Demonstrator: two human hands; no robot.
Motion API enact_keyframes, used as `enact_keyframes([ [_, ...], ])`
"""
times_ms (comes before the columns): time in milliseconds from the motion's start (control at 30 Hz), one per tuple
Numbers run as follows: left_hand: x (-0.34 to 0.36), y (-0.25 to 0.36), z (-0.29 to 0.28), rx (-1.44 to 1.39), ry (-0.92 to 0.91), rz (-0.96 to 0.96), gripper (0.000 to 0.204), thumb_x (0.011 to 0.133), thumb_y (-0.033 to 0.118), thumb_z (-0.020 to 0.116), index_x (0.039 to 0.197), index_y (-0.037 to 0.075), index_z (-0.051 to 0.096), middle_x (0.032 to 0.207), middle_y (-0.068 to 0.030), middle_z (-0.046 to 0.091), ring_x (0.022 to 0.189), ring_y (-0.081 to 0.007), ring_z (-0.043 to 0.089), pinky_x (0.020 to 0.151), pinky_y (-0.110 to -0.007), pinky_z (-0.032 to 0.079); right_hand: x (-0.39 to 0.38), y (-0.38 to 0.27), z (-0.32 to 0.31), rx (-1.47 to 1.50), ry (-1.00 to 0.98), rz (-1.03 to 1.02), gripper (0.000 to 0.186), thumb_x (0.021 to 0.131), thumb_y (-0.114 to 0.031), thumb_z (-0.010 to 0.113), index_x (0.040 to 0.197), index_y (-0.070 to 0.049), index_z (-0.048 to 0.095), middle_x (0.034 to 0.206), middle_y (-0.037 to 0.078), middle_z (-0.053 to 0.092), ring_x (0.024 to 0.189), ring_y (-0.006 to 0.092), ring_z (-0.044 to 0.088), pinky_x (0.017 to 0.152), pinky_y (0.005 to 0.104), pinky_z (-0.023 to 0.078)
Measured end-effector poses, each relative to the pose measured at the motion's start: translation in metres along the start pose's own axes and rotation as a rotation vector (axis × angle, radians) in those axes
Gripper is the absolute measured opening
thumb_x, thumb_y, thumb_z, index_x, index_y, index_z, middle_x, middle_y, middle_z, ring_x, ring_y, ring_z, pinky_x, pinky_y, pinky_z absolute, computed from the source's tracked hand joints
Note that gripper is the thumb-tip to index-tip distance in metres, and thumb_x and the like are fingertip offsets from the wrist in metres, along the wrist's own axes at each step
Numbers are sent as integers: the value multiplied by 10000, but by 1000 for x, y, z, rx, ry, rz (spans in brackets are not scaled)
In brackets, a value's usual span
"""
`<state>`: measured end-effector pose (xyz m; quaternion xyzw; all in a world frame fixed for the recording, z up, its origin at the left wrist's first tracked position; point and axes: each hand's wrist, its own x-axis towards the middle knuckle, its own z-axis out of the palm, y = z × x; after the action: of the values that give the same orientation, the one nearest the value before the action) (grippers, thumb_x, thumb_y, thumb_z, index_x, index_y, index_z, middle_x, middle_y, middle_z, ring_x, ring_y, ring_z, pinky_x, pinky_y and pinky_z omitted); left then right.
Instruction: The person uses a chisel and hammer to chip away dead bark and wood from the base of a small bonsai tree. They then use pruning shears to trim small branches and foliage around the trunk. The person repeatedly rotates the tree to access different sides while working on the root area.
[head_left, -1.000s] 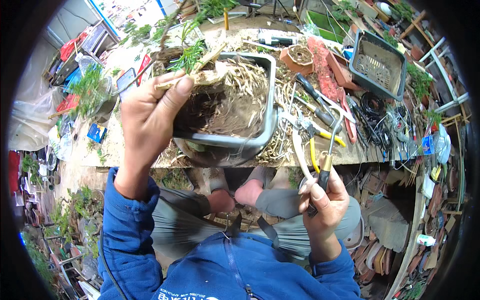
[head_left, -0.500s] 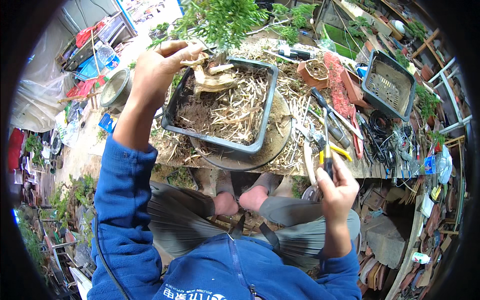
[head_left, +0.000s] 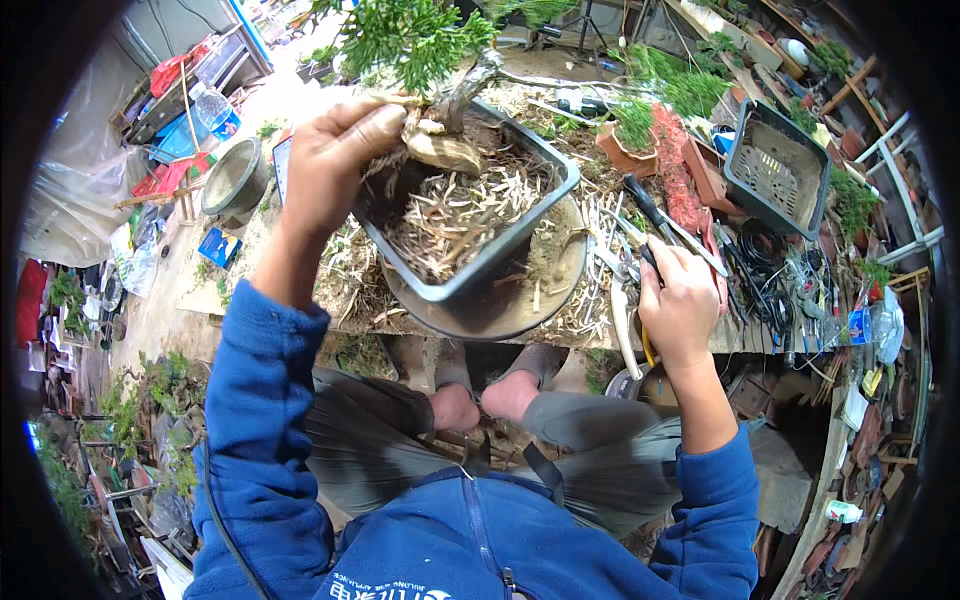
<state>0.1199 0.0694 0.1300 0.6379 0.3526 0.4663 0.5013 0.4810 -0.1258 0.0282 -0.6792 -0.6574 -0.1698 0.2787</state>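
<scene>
My left hand (head_left: pixel 345 150) is closed around the pale, stripped wood (head_left: pixel 440 150) at the base of a small bonsai tree (head_left: pixel 415 45) with green foliage. The tree stands in a dark rectangular plastic pot (head_left: pixel 425 288), which is tilted above a round turntable (head_left: pixel 540 305). Soil and wood shavings (head_left: pixel 475 215) cover the pot's inside. My right hand (head_left: pixel 682 305) is closed on the black handle of a slim tool (head_left: pixel 648 257) with a narrow metal blade, held right of the pot. Its tip lies among other tools, so its exact kind is unclear.
Pliers (head_left: pixel 618 262), another black-handled tool (head_left: pixel 642 200) and wood chips lie right of the pot. Beyond are a terracotta pot (head_left: pixel 628 150), an empty dark tray (head_left: pixel 775 170) and tangled black cables (head_left: pixel 765 262). A round grey pot (head_left: pixel 235 180) stands at left.
The pot has turned and tilted, and the tree leans further right, with my left hand still on its wood. My right hand has moved up and forward with the tool, toward the bench.
</scene>
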Motion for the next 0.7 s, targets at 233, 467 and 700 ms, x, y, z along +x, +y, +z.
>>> enact_keyframes([
  [233, 60, -31, -17, -393, -120, 164, 303, 1094, 86, 623, 1279, -149, 674, 1150, -293, 769, 1037, -383, 803, 970, -454, 662, 29, -38, -25, 68, 114, -134, 340, 885, -101, 797, 1220, -42, 796, 1138, 150, 769, 1059, 363, 713, 964, 458, 563],
  [467, 62, -33, 2, -177, 155, 219, 243, 1079, 84, 598, 1206, -88, 713, 1090, -211, 758, 942, -307, 770, 896, -417, 630, 103, -126, -15, 244, 109, -292, 288, 977, -126, 749, 1244, -23, 776, 1029, 182, 790, 920, 369, 764, 829, 437, 612],
  [700, 60, -27, 5, -69, 0, 269, 219, 1068, 131, 694, 1120, -58, 791, 998, -138, 823, 885, -198, 805, 830, -315, 641, 151, -142, 1, 144, -173, -262, 191, 953, -119, 624, 1060, -11, 738, 954, 210, 771, 915, 406, 764, 848, 502, 608],
])
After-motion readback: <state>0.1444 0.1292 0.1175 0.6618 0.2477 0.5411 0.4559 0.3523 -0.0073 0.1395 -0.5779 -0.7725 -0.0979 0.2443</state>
